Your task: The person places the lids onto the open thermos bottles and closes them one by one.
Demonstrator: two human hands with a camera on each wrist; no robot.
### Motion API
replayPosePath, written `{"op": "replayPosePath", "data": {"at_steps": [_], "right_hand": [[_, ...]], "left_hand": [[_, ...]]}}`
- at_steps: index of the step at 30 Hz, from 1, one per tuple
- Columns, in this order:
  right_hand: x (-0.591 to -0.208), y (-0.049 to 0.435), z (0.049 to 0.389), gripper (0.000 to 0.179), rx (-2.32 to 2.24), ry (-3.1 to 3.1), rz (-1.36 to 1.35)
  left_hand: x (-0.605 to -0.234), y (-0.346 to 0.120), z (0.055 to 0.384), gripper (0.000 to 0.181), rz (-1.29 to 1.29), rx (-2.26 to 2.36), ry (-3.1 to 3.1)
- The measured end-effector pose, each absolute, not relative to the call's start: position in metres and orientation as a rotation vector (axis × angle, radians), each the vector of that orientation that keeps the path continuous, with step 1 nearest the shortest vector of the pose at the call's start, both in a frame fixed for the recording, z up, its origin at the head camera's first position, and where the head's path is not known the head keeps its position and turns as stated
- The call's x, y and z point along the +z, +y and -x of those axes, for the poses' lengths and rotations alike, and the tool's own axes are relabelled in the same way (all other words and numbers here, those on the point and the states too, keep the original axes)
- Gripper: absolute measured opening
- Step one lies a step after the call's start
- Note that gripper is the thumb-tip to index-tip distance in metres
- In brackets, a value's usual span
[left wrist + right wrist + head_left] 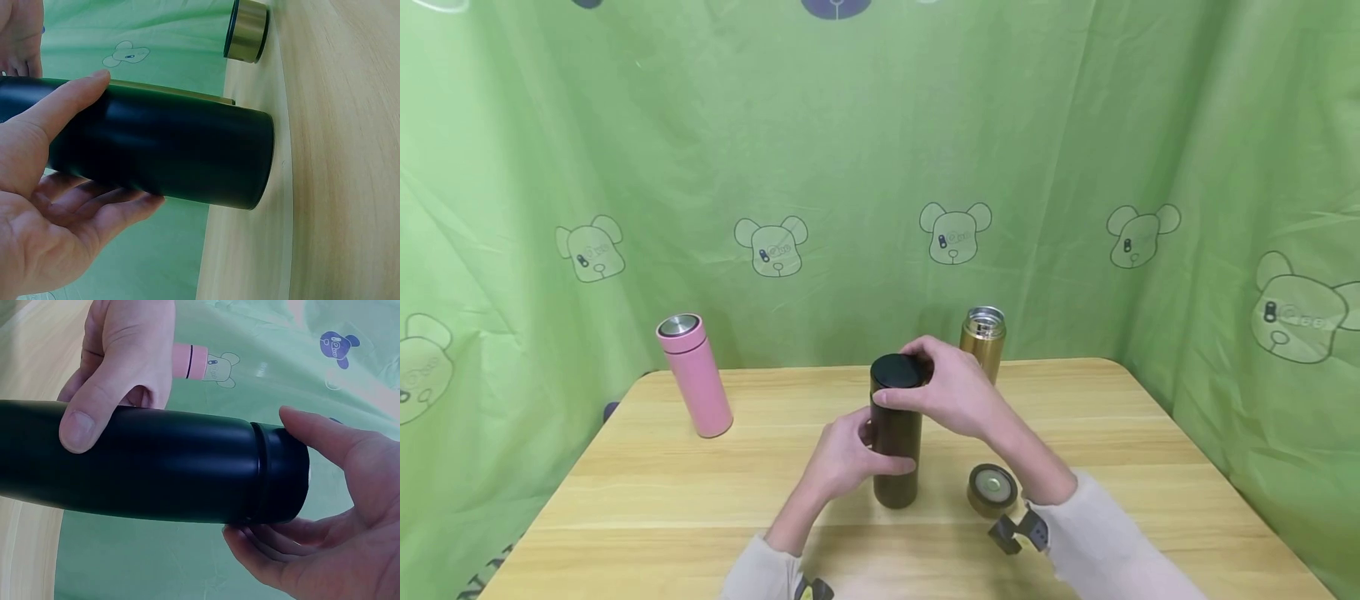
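Note:
A black thermos bottle (898, 433) stands upright between both hands, near the middle of the table. My left hand (842, 458) grips its body, thumb on the near side and fingers behind. Up at the top, my right hand (958, 387) holds the black lid (895, 372) between thumb and fingers. A thin groove separates lid and body in the right wrist view, where the lid (284, 475) sits on the bottle. Behind the right hand is a gold thermos bottle (985, 342) without its lid, partly hidden. The gold lid (992, 490) lies under the right forearm.
A pink thermos bottle (700, 383) with a silver-topped lid stands at the left rear of the wooden table (625, 517). Green curtain (850, 150) with printed bear heads hangs behind the table and along both sides.

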State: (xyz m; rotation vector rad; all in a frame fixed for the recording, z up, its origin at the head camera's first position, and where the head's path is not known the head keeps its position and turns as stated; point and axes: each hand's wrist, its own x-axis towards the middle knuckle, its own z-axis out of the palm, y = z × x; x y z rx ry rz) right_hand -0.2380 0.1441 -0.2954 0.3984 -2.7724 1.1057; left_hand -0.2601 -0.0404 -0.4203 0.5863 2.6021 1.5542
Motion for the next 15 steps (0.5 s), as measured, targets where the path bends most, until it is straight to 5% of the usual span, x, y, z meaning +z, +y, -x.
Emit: {"op": "replayPosePath", "data": {"at_steps": [10, 15], "right_hand": [[-0.294, 0.148, 0.237, 0.095, 1.097, -2.845, -0.507], [-0.287, 0.157, 0.237, 0.089, 1.3, -2.84, -0.629]], "left_hand": [[-0.421, -0.041, 0.26, 0.063, -0.595, 1.567, 2.599], [-0.421, -0.04, 0.26, 0.062, -0.592, 1.582, 2.586]]}}
